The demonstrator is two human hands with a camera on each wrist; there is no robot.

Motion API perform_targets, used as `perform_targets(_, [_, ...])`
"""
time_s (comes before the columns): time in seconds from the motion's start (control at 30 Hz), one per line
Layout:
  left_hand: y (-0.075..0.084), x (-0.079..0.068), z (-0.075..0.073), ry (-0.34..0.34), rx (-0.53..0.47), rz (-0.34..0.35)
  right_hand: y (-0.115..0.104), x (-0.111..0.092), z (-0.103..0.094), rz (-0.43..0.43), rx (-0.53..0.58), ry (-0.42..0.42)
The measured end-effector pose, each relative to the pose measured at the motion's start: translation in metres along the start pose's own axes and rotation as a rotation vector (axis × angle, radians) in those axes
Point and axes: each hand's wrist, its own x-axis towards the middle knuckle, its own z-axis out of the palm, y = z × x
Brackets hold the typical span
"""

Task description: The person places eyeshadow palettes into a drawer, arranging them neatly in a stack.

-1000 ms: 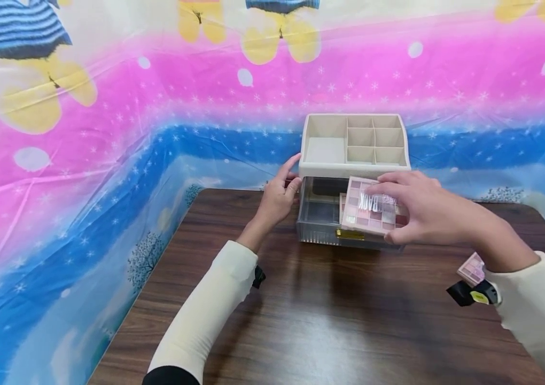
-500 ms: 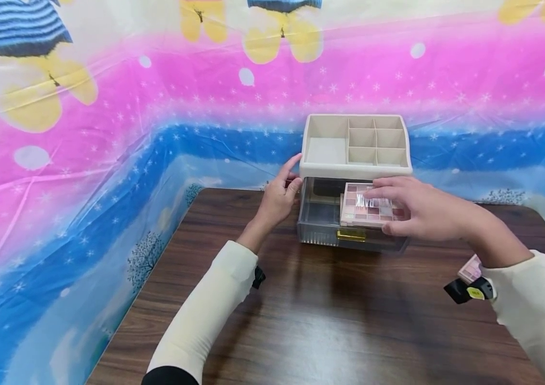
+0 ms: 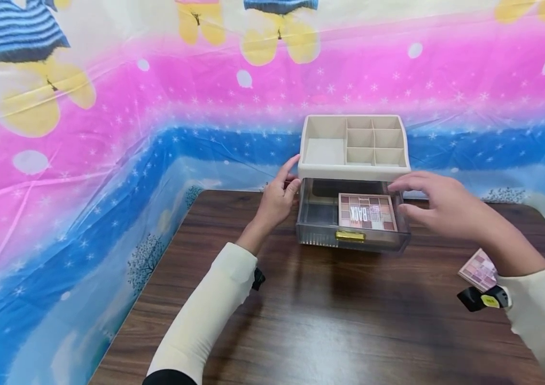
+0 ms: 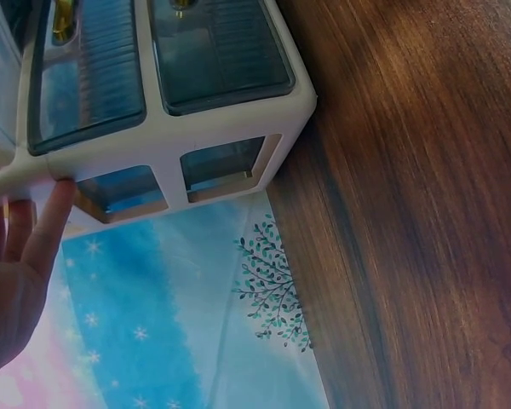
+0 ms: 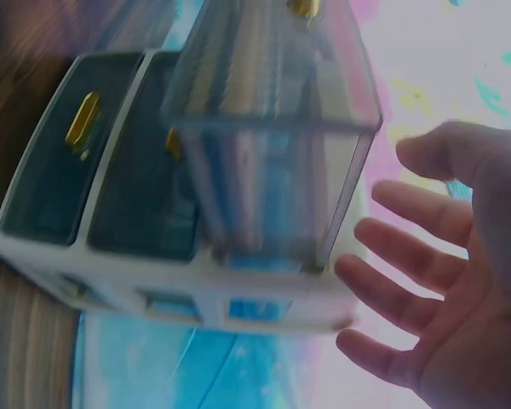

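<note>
A cream cosmetics organizer stands at the back of the table with its clear top drawer pulled out. Inside that drawer, toward its right side, lies an eyeshadow palette. My left hand rests against the organizer's left side; in the left wrist view its fingertips touch the cream frame. My right hand is by the drawer's right wall, fingers spread and nothing in them. The right wrist view shows this hand beside the jutting drawer.
Another, pinkish palette lies on the wooden table near my right wrist, partly covered by the wrist camera strap. Two lower drawers are closed. A printed cloth hangs behind and left of the table.
The palette was in my right hand over the drawer; it was lowered in and let go. The right hand has moved off to the right. My left hand has stayed put.
</note>
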Motion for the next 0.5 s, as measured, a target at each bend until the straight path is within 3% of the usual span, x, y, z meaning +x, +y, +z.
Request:
perform_targets(0.27, [-0.001,0.000,0.000,0.011,0.024,0.007,0.040,-0.025,0.004,0.131,-0.041,-0.001])
perform_targets(0.5, [-0.001,0.000,0.001,0.001,0.003,0.010,0.086,-0.052,0.020,0.220,-0.110,-0.202])
